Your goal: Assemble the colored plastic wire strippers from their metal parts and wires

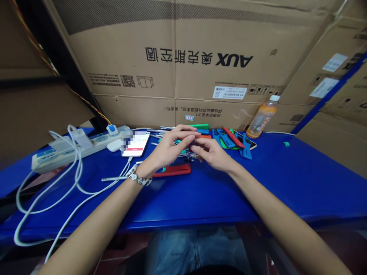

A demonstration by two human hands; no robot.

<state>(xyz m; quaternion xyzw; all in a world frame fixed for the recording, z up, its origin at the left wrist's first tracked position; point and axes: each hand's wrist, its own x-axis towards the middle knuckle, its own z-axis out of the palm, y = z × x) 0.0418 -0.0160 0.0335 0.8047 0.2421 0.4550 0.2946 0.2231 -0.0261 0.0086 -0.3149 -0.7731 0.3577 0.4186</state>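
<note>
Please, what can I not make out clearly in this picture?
- Head view: what the left hand and right hand hold, if anything; they hide it themselves.
- Head view: the left part of the phone screen; pixelated over.
- Head view: fine print on the bottle; blurred, too small.

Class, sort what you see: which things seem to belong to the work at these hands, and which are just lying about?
Probably in the work (nearest the left hand and right hand):
red handle
metal rod
blue plastic piece

Probably just lying about:
phone
drink bottle
power strip
</note>
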